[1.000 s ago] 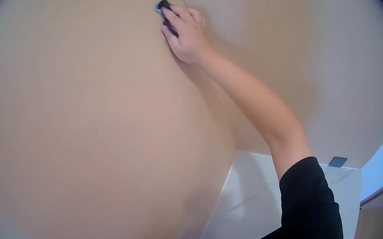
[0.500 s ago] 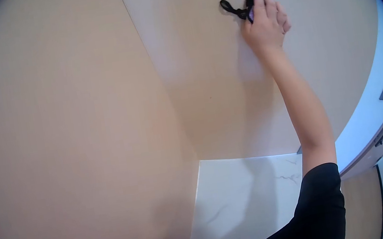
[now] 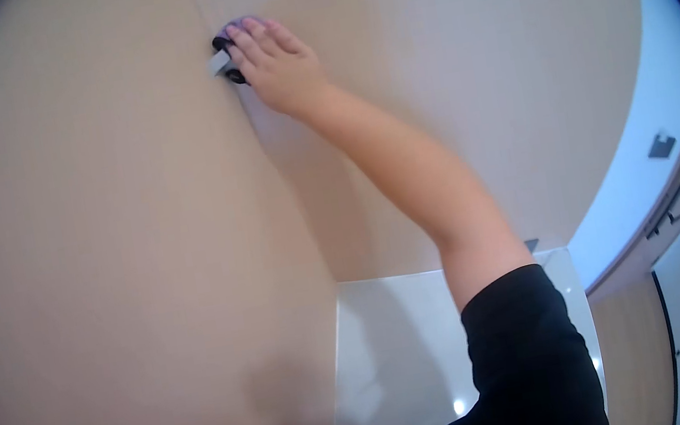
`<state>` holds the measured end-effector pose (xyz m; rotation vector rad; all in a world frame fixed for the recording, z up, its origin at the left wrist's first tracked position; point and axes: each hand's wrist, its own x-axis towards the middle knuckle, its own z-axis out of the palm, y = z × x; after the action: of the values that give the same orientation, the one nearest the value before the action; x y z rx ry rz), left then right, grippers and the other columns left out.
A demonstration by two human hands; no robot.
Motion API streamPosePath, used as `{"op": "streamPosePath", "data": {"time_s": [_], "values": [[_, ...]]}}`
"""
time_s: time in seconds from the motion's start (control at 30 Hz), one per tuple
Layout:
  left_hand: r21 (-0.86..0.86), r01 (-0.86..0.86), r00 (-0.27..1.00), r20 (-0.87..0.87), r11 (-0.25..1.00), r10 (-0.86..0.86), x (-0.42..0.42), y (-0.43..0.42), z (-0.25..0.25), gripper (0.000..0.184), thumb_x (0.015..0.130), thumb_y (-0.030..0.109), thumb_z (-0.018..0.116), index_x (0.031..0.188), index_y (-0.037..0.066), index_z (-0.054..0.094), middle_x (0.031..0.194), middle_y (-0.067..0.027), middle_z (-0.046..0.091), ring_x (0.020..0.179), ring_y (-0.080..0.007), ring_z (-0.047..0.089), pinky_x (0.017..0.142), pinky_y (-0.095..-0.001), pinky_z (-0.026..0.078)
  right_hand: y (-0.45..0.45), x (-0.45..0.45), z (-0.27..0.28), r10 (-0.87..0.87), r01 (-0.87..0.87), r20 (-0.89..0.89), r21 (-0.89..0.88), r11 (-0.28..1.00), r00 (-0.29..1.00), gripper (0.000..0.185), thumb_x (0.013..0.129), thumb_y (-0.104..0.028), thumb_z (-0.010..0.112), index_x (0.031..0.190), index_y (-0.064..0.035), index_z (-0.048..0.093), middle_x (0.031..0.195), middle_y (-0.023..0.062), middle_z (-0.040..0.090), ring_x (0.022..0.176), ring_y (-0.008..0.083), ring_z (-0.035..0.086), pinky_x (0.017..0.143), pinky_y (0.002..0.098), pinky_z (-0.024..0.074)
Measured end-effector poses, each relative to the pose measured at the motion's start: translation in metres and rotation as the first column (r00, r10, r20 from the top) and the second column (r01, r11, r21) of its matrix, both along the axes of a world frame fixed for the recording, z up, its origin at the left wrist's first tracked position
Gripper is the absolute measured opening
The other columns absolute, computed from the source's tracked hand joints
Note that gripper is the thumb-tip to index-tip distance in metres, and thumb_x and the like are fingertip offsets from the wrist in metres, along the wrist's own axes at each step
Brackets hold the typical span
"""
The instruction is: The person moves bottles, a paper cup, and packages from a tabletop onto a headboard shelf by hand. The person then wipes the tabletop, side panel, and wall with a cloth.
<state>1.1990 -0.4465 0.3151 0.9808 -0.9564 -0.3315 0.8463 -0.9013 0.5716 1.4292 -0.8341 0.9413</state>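
Note:
My right hand (image 3: 274,64) is raised at the upper left of the view, its back toward me. Its fingers wrap over a small black and purple object (image 3: 223,43), whose exact kind I cannot make out. A pale grey tab (image 3: 220,61) juts from its left side. Most of the object is hidden under my fingers. It sits at the corner line where two beige panels meet, against or very close to the surface. My left hand is out of the picture.
A wide beige panel (image 3: 125,245) fills the left, and another beige panel (image 3: 493,58) spans the upper right. Below lies a glossy white surface (image 3: 388,355). Far right, a dark square fitting (image 3: 661,145) and a black handle (image 3: 665,212) are visible.
My right hand has swept left across the panel to the corner, carrying the black and purple object. The black loop strap that hung from it no longer shows. The view has shifted slightly.

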Motion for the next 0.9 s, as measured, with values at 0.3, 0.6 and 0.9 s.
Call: {"op": "streamPosePath", "data": {"time_s": [0.3, 0.6, 0.9], "values": [[0.012, 0.013, 1.0, 0.016, 1.0, -0.013, -0.01, -0.009, -0.001, 0.054, 0.09, 0.015, 0.065, 0.135, -0.005, 0.043, 0.134, -0.0158, 0.051, 0.122, -0.0284, 0.051, 0.105, -0.0437, 0.04, 0.124, -0.277, -0.003, -0.375, 0.511, 0.463, -0.212, 0.833, 0.803, 0.04, 0.083, -0.024, 0.054, 0.118, -0.0043, 0.059, 0.123, 0.0197, 0.059, 0.113, 0.037, 0.056, 0.096, 0.0528, 0.0402], [0.036, 0.01, 1.0, 0.026, 0.999, -0.011, -0.01, 0.003, -0.005, 0.054, 0.09, 0.016, 0.065, 0.135, -0.005, 0.043, 0.134, -0.0161, 0.051, 0.122, -0.0283, 0.051, 0.105, -0.0436, 0.04, 0.043, -0.12, -0.003, -0.009, -0.012, 0.226, 0.09, 0.996, 0.974, 0.046, 0.086, -0.019, 0.051, 0.131, -0.0069, 0.053, 0.148, 0.0117, 0.043, 0.142, 0.0316, 0.031, 0.118, 0.0511, 0.0178], [0.053, -0.015, 0.999, 0.045, 0.998, 0.013, -0.02, 0.007, -0.003, 0.053, 0.091, 0.016, 0.065, 0.134, -0.005, 0.043, 0.134, -0.0163, 0.051, 0.122, -0.0282, 0.05, 0.105, -0.0435, 0.04, 0.146, -0.391, 0.0, -0.4, 0.44, 0.463, 0.023, 0.898, 0.791, 0.058, 0.093, -0.042, 0.048, 0.138, -0.0064, 0.044, 0.146, 0.0166, 0.045, 0.135, 0.0349, 0.041, 0.112, 0.0596, 0.0207]]}}
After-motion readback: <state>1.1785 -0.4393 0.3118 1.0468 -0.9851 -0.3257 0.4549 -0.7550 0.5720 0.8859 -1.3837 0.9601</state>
